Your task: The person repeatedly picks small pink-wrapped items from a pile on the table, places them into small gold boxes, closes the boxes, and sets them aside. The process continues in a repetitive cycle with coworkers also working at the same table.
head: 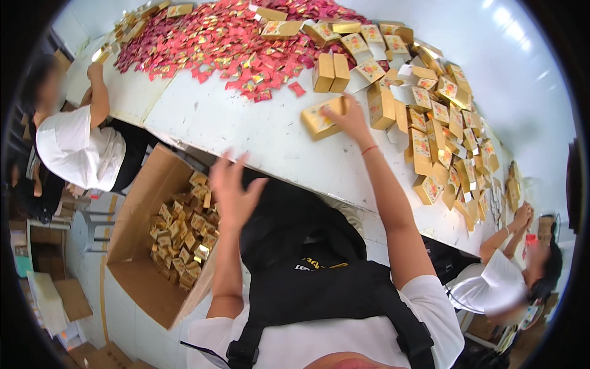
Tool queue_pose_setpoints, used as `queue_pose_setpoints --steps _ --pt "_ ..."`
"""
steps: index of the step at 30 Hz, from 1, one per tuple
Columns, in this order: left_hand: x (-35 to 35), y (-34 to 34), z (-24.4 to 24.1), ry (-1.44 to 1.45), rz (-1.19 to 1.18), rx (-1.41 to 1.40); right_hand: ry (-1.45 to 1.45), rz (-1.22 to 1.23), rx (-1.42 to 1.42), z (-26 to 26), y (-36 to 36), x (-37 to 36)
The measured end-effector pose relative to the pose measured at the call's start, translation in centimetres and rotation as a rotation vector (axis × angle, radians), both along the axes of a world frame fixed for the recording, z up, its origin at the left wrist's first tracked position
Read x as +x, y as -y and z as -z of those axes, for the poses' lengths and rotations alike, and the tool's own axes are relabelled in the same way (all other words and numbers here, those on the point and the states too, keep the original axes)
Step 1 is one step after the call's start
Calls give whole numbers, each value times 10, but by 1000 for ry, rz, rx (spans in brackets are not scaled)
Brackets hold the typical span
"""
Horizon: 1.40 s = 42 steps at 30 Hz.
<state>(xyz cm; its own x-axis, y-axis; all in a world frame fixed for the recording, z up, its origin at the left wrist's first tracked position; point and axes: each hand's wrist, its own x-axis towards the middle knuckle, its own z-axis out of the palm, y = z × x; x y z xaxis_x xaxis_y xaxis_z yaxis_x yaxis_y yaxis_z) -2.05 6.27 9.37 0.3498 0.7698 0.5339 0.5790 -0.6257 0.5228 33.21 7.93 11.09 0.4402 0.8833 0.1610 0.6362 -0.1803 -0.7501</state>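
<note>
A gold printed paperboard box (318, 123) lies on the white table (207, 117) in front of me. My right hand (352, 121) grips its right end, the thumb on the upper face. With fingers spread and nothing held, my left hand (235, 189) hovers between the table's front edge and a large open cardboard carton (133, 235); motion blurs it slightly. Inside the carton are many closed gold boxes (184, 235). Just beyond the held box, two gold boxes (332, 73) stand upright side by side. A lone pink sachet (296, 89) rests left of them.
Pink and red sachets (230, 41) form a wide heap at the table's back. Gold boxes, several with open flaps (428, 106), crowd the right side. One co-worker (83, 138) is at the left, another (498, 276) at the right. A grey stool (87, 230) stands beyond the carton.
</note>
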Motion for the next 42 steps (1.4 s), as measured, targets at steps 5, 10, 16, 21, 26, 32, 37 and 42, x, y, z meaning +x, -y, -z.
queue_pose_setpoints --steps 5,10,16,21,26,32,37,42 --pt "106 -52 12 18 275 -38 100 -103 17 3 -14 -60" --pt "114 -55 20 91 295 -26 521 538 217 -18 -85 -5" --pt "112 -61 22 163 340 -206 285 426 -84 -25 -118 29" --pt "108 -62 22 205 332 -167 542 25 -222 -25 -84 42" --pt "114 -62 23 347 339 -144 502 208 183 -101 -17 109" --pt "110 -66 23 639 180 -93 1024 385 188 -153 -14 105" --pt "113 -61 22 716 67 -179 165 -219 152 -9 -99 108" --pt "108 -57 13 675 30 -251 614 32 6 42 -142 80"
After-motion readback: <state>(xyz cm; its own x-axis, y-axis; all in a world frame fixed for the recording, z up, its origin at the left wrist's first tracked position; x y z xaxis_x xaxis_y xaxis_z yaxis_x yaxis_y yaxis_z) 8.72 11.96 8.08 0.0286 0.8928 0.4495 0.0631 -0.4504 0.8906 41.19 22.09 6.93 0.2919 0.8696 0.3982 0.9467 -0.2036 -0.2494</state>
